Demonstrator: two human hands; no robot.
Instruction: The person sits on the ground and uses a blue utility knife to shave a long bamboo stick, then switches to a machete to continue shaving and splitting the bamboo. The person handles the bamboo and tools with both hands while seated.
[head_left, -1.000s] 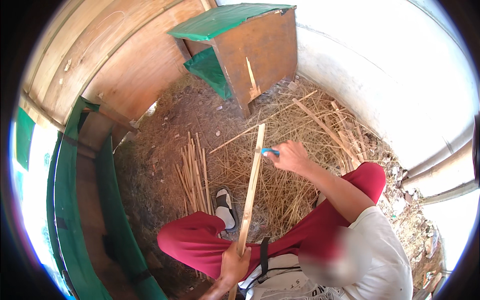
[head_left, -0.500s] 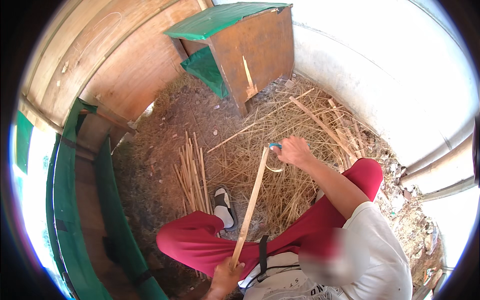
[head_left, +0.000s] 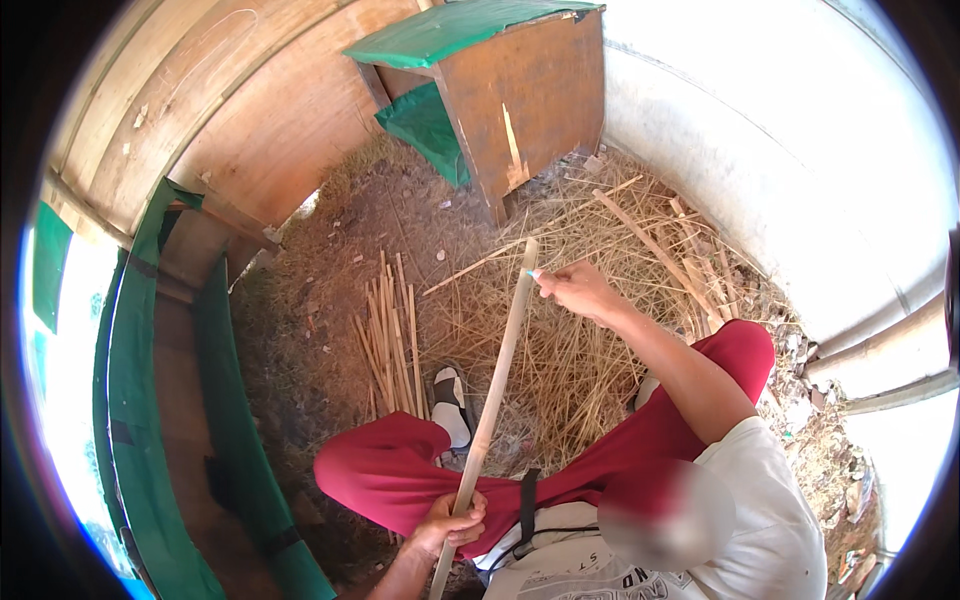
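I sit on straw-covered ground, legs in red trousers, one foot in a white shoe (head_left: 450, 410). My left hand (head_left: 452, 522) is closed around the lower part of a long pale cane (head_left: 495, 390), low near my lap. The cane slants up and away from me. My right hand (head_left: 578, 290) is closed on a small tool with a light blue tip (head_left: 533, 273), pressed against the cane near its top end. A neat bundle of thin sticks (head_left: 390, 340) lies on the dirt just left of the cane. Loose straw (head_left: 600, 240) spreads to the right. A wooden box (head_left: 520, 90) with a green lid stands beyond, against a wall.
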